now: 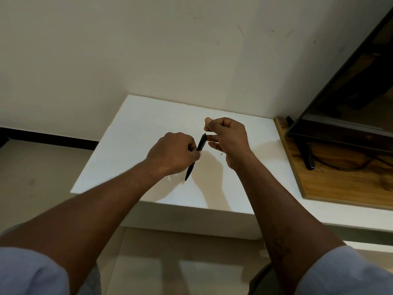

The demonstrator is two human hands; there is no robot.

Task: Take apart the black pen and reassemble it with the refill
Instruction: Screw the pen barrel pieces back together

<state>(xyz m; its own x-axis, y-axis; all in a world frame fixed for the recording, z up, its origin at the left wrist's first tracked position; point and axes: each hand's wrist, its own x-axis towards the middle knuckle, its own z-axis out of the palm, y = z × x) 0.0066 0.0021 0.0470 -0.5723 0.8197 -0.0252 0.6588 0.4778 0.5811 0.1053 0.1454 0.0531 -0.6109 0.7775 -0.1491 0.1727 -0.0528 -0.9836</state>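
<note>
The black pen [201, 143] is held tilted above the white table [131, 128]. My left hand [173, 153] is closed around its middle, so the tip sticks out below the fist and the open upper end above it. My right hand [227, 134] pinches a thin refill [205, 131] between thumb and forefinger. The refill's lower end meets the pen's upper opening. Most of the refill is hidden by my fingers. A small pale piece [221, 154] lies on the table under my right hand.
A wooden board [331, 179] lies to the right of the table, carrying a dark screen [348, 99] on a black stand with a cable. A plain wall runs behind the table. The floor lies to the left and below the table's front edge.
</note>
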